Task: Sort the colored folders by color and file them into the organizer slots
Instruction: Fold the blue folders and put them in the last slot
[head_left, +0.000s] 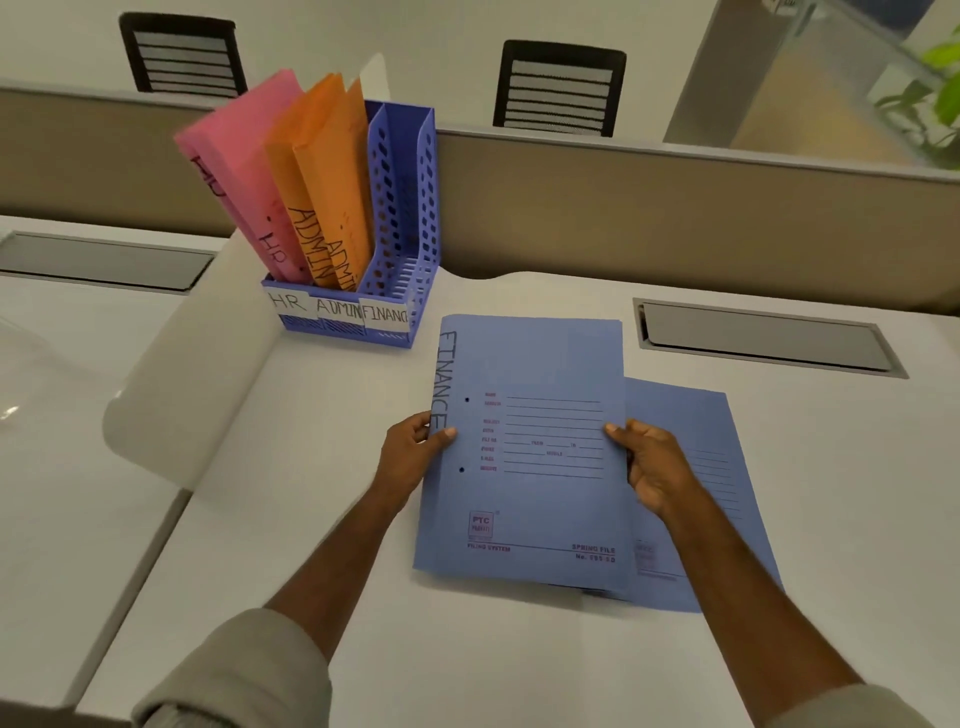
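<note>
While my left hand (415, 441) and right hand (649, 462) pinch its side edges, the blue folder (530, 499) marked FINANCE, printed PTC and SPRING FILE, sits over the white bench (467, 660), overlapping a second blue folder (696, 457). Behind stands the blue organizer (400, 208), labelled HR, ADMIN, FINANC, with pink folders (234, 156) and orange folders (322, 171) filed, its right slot unfilled

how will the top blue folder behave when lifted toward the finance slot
The top folder looks like thin card, so it will probably flex, which may be why the left hand and right hand each grip a side edge. It seems light. Its smooth cover might slide over the second folder.
</note>
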